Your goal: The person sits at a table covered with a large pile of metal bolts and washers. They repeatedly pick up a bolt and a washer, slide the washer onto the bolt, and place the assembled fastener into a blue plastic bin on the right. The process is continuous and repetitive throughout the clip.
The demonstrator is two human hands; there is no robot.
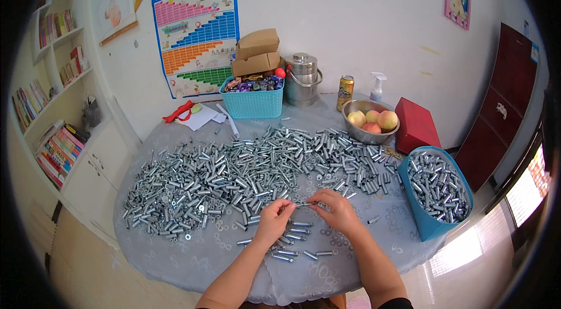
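Observation:
Over the near middle of the table, my left hand point(274, 219) and my right hand point(335, 209) face each other with closed fingertips. Between them they pinch a slim silver bolt point(303, 204), held level from either end. Finer detail on it is too small to tell. Beneath and between my forearms lie several expansion bolts point(284, 252), silver and loosely grouped. Just beyond my hands spreads a wide heap of metal sleeves, bolts and washers point(228, 174). One single sleeve point(374, 219) lies apart, to the right of my right hand.
At the right edge stands a blue bin point(429, 228) filled with metal pieces. Behind it are a red box point(416, 126), a steel bowl point(374, 135) of fruit, a can point(345, 92) and a spray bottle point(377, 87). A turquoise basket point(252, 104) and steel canister point(301, 80) stand farther back.

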